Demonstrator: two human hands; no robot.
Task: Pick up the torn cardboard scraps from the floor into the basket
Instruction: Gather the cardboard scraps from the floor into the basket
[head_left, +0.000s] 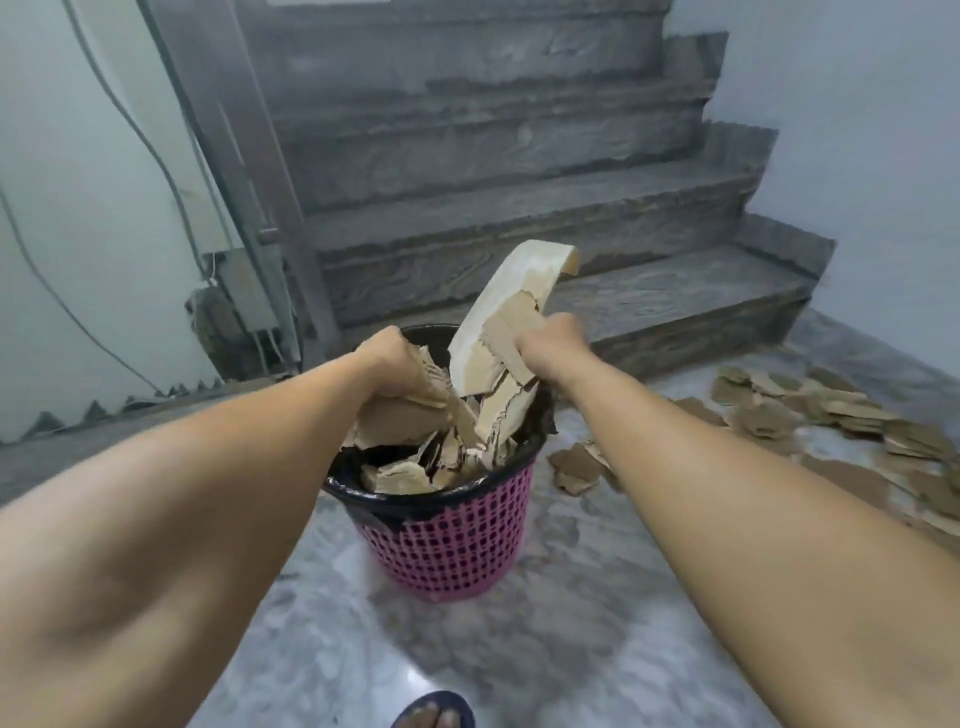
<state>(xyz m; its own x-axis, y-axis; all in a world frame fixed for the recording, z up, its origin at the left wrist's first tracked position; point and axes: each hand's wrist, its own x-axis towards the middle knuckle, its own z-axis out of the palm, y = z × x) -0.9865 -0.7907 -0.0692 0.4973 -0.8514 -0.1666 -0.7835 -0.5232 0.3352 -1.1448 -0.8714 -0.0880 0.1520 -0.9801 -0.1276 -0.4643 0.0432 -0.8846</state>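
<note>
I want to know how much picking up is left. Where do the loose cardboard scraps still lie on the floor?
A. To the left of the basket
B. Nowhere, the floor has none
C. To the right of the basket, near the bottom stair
C: the scraps lie spread over the floor right of the pink basket, by the bottom stair.

Matt torn cardboard scraps (810, 415), pink plastic mesh basket (457, 540), seemingly polished marble floor (571, 649).
</note>
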